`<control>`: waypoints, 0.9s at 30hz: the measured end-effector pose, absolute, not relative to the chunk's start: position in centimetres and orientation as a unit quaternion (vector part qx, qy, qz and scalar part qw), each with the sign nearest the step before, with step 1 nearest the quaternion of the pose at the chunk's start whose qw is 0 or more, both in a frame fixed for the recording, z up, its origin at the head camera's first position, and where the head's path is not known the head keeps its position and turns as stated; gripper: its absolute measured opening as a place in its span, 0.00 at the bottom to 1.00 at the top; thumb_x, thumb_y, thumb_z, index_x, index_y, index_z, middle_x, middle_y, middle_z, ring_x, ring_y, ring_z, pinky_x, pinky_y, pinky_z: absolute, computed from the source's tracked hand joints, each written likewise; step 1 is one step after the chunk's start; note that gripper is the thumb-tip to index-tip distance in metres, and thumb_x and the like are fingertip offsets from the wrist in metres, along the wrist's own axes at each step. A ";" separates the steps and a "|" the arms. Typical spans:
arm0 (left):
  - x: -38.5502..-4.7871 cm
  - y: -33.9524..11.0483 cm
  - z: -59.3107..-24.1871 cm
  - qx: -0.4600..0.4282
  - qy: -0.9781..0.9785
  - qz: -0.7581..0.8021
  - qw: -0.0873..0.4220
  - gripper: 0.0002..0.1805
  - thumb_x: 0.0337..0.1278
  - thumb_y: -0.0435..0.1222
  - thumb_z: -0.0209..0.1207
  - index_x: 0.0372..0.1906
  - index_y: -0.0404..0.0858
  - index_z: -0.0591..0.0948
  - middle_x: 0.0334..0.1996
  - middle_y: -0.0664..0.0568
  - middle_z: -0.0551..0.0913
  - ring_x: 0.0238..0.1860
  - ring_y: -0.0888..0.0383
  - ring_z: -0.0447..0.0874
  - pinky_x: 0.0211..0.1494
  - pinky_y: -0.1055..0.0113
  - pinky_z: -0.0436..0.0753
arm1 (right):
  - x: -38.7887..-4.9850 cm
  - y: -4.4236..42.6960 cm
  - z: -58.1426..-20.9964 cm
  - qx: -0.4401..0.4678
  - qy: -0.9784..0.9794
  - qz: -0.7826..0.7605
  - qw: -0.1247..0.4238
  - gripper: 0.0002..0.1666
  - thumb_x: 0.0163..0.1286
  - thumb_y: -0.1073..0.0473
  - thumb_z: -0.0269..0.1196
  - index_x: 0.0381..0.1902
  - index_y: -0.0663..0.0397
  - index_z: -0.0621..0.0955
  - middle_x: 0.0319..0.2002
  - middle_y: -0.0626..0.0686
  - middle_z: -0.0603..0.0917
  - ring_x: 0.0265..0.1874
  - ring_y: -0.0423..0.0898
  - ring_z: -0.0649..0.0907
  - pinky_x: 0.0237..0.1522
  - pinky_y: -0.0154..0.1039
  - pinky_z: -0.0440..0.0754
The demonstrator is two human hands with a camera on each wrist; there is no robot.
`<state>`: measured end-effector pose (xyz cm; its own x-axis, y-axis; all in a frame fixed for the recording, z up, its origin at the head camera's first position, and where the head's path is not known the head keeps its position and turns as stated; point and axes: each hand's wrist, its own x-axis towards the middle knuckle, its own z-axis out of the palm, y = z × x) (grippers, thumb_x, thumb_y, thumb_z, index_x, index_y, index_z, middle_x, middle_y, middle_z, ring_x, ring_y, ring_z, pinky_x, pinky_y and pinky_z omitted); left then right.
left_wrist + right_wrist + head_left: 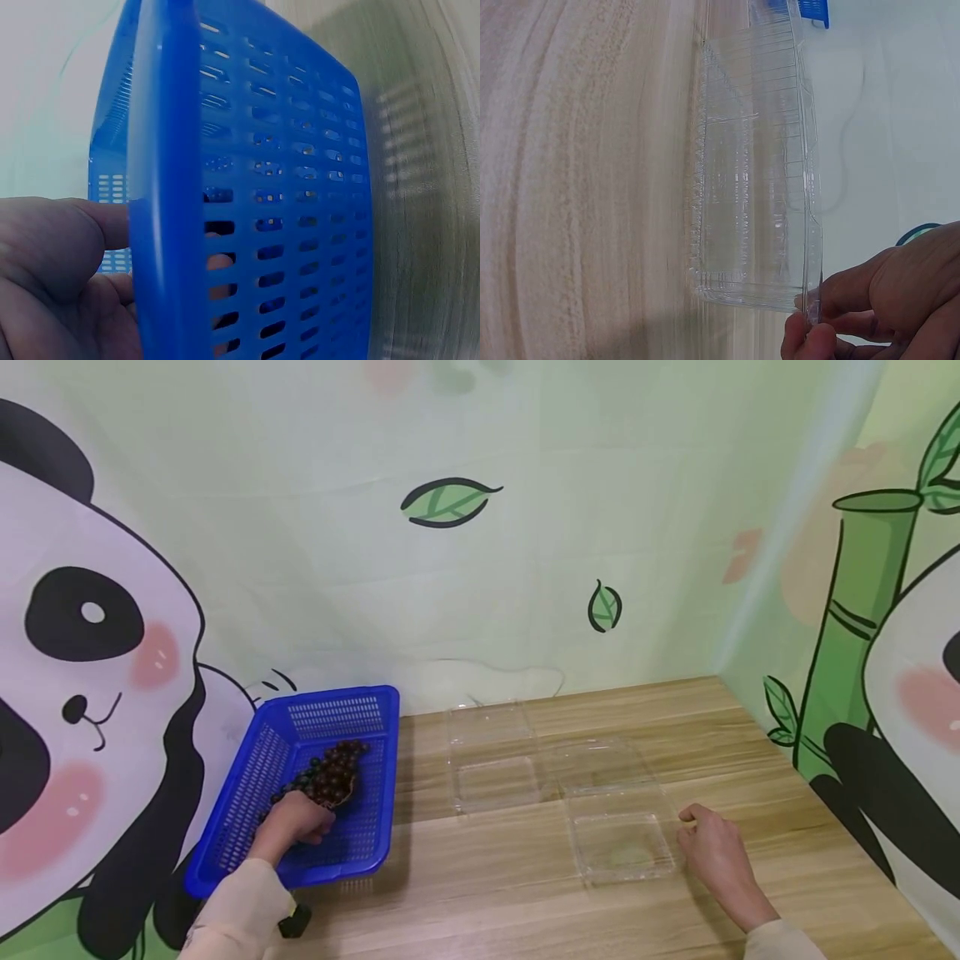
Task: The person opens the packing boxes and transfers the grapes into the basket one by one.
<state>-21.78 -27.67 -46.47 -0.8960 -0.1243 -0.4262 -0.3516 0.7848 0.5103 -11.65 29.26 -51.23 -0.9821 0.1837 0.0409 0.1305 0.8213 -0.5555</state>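
Observation:
My left hand [300,817] reaches over the near wall of a blue plastic basket [388,777], at the lower end of a bunch of dark grapes [333,777]. In the left wrist view the basket wall [292,187] hides most of the fingers, so whether they grip the grapes cannot be made out. My right hand [716,852] pinches the right rim of an opened clear plastic clamshell box [622,864]. The right wrist view shows thumb and fingers [819,341] on the rim of this box [750,187], which rests on the table.
Another opened clear clamshell box [495,781] lies between the basket and the held box. All stand on a wood-grain table [480,877]. Behind rises a light green wall covering [525,568] printed with pandas, leaves and bamboo. A small dark object [295,921] shows beside the left sleeve.

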 end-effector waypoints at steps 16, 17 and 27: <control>-19.3 -26.9 -45.9 -0.042 0.951 0.276 0.137 0.18 0.70 0.41 0.60 0.23 0.38 0.79 0.19 0.55 0.69 0.22 0.57 0.64 0.28 0.61 0.67 | -11.6 29.3 -51.3 -0.090 -0.951 0.293 0.048 0.15 0.66 0.70 0.60 0.49 0.74 0.81 0.29 0.59 0.86 0.22 0.47 0.77 0.25 0.42 0.75; -19.1 -26.8 -45.8 -0.037 0.951 0.274 0.136 0.17 0.71 0.41 0.59 0.28 0.34 0.82 0.22 0.51 0.75 0.24 0.55 0.69 0.29 0.60 0.71 | -11.5 29.3 -51.3 -0.091 -0.950 0.297 0.046 0.15 0.67 0.70 0.59 0.49 0.75 0.81 0.29 0.58 0.85 0.21 0.46 0.77 0.24 0.42 0.75; -17.7 -25.9 -45.5 -0.019 0.956 0.277 0.099 0.21 0.74 0.39 0.57 0.59 0.25 0.80 0.56 0.29 0.82 0.56 0.32 0.81 0.54 0.41 0.80 | -11.5 29.3 -51.5 -0.087 -0.948 0.298 0.064 0.15 0.65 0.70 0.60 0.48 0.74 0.82 0.32 0.64 0.87 0.25 0.48 0.82 0.28 0.46 0.80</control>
<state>-17.74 -25.91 -45.51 -0.9797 0.0192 -0.1996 -0.0906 0.8457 0.5259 -11.52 29.28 -51.46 -0.9766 0.2033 0.0697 0.1268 0.8070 -0.5768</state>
